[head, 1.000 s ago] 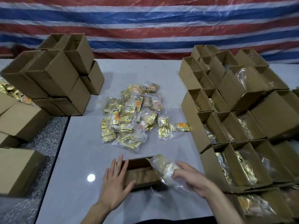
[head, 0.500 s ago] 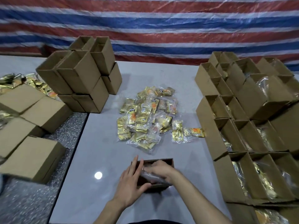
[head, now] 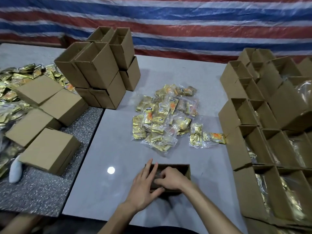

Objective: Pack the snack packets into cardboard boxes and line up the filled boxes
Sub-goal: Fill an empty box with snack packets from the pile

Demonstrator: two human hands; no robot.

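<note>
An open cardboard box (head: pixel 184 169) lies at the near middle of the grey table (head: pixel 118 149). My left hand (head: pixel 143 184) grips the box's left end, fingers over its rim. My right hand (head: pixel 170 179) is inside the box, pressing down a clear bag of snack packets that it mostly hides. A loose pile of gold snack packets (head: pixel 165 117) in clear bags lies beyond the box at the table's middle. Filled open boxes (head: pixel 276 149) stand in rows along the right side.
A stack of empty open boxes (head: pixel 99 68) stands at the far left of the table. Several closed boxes (head: pixel 49 149) lie on a lower speckled surface to the left, with more gold packets (head: pixel 15 85) behind them. A striped tarp (head: pixel 168 22) hangs behind.
My right hand has pushed the clear bag of packets from beside the box down into it. My left hand has stayed on the box's left end. The view has shifted left.
</note>
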